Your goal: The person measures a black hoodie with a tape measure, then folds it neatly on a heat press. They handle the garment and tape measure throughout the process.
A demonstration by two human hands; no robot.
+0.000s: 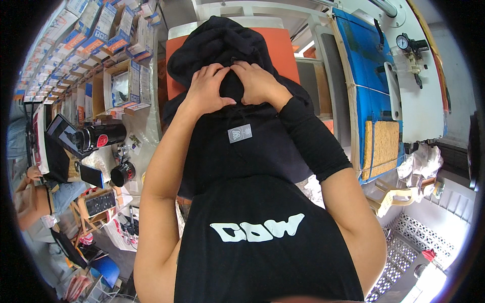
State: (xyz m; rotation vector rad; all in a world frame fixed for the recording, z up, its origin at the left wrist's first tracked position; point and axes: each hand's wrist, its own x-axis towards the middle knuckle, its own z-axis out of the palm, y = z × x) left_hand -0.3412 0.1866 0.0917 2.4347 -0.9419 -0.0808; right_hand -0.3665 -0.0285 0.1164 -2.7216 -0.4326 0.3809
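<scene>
A black hoodie (237,159) lies spread on an orange-topped platform (282,53), its bunched hood (222,38) at the far end. My left hand (208,90) rests on the left side of the neck area, thumb and fingers apart. Opposite it, my right hand (258,85) lies on the cloth in a similar curved pose. The two index fingers almost meet, with dark fabric framed between the hands. A small grey label (239,134) shows just below them. Whether any cloth is pinched under the fingertips is hidden.
Stacked cardboard boxes (108,30) fill the left side. Nearer are a black bottle (106,136), a black mug (123,174) and a phone (91,175). Another person's hand (34,173) shows at far left. A blue-covered board (371,101) and a pressure gauge (402,42) stand at right.
</scene>
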